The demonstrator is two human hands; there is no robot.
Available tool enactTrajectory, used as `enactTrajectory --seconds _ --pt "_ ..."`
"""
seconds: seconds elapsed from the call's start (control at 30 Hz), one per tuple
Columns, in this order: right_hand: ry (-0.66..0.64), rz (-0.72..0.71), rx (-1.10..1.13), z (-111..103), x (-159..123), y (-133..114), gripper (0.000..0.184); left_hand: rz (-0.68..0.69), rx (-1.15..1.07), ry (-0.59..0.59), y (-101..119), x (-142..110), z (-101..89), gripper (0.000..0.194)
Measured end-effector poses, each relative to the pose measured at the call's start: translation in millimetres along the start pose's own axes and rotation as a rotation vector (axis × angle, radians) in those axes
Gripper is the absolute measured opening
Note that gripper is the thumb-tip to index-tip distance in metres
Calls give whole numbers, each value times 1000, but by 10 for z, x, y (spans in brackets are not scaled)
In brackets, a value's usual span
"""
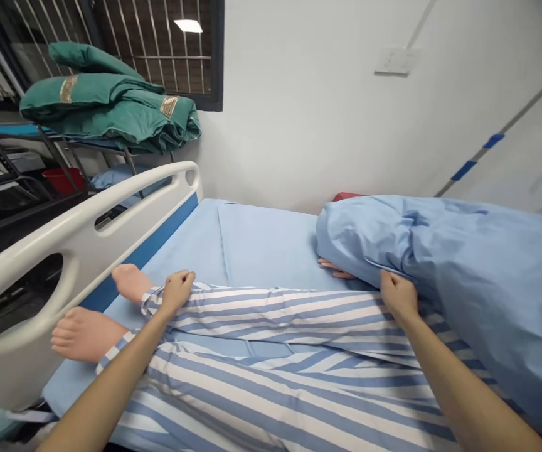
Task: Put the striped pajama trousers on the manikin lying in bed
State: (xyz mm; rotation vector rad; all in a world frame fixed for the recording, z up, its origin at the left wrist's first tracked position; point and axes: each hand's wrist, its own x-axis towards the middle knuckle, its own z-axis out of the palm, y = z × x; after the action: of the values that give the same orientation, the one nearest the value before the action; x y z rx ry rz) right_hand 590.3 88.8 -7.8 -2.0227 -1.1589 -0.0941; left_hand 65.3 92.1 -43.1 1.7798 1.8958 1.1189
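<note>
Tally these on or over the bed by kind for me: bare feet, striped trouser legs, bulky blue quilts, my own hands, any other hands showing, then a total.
Bare feet: 2
Striped trouser legs: 2
Blue quilt: 1
Your hands, left hand and right hand: 2
Other hand, partly covered: 1
Total: 8

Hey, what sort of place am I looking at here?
Probably a hospital ward or nursing practice room: the bed has a moulded white end board, and the bare feet beyond the striped pyjama trousers look like a mannequin's.
</note>
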Motion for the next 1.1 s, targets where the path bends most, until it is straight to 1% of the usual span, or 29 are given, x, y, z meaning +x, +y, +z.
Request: enactTrajectory --seconds 0.07,0.1,0.13,0.2,0.23,0.3,0.4,0.43,0.5,0.53,0.57,0.6,0.63,0.7,0.73,0.8,0.9,1.03,1.1 --pt "-143 54 -189 43 -64 -139 31 8 13 -18 -18 -7 -7 35" --pt "-180 56 -254 83 -119 -231 28 12 21 -21 -24 -9 -12 34" --pt "-177 29 -278 137 -192 -344 26 14 29 -16 -27 -13 -14 34" --pt "-152 -107 -199 280 -394 -654 27 8 40 12 -28 -22 -11 33" --pt "-141 -177 -119 366 -524 -857 29 2 42 23 -28 -28 -7 32" --pt "-176 -303 62 555 -847 -1362 33 -8 26 28 -28 -37 -1 32" --pt "-336 -453 372 850 -1470 -2269 40 -3 -41 11 -46 -39 -8 36" --pt "-386 -478 469 947 -1697 -2568 41 0 -70 17 -58 -36 -16 37" --pt "-472 -466 644 1141 -2136 -3082 42 3 -137 39 -87 -24 -41 40" --pt "-508 -437 719 1241 -2331 -3277 41 5 -172 47 -101 -16 -55 40" --pt "-546 -404 782 1342 -2497 -3422 41 2 -202 57 -114 -7 -69 40" --pt "-545 -338 827 1443 -2630 -3515 40 -6 -219 64 -123 1 -80 41" --pt "-528 -243 868 1541 -2728 -3561 39 -19 -215 66 -126 8 -88 41" --pt "-552 -77 952 1713 -2822 -3543 37 -49 -146 66 -119 15 -91 41" --pt "-583 -30 990 1779 -2830 -3502 37 -63 -102 65 -109 14 -87 41" --pt "-644 -16 1034 1860 -2808 -3413 36 -68 -58 53 -90 8 -78 41" --pt "-636 -49 1005 1877 -2776 -3357 37 -77 -117 63 -79 4 -79 41" --pt "-618 -50 983 1847 -2804 -3388 38 -112 -326 69 -36 69 -121 39" --pt "-640 -72 991 1847 -2817 -3397 38 -154 -504 121 39 129 -136 38"
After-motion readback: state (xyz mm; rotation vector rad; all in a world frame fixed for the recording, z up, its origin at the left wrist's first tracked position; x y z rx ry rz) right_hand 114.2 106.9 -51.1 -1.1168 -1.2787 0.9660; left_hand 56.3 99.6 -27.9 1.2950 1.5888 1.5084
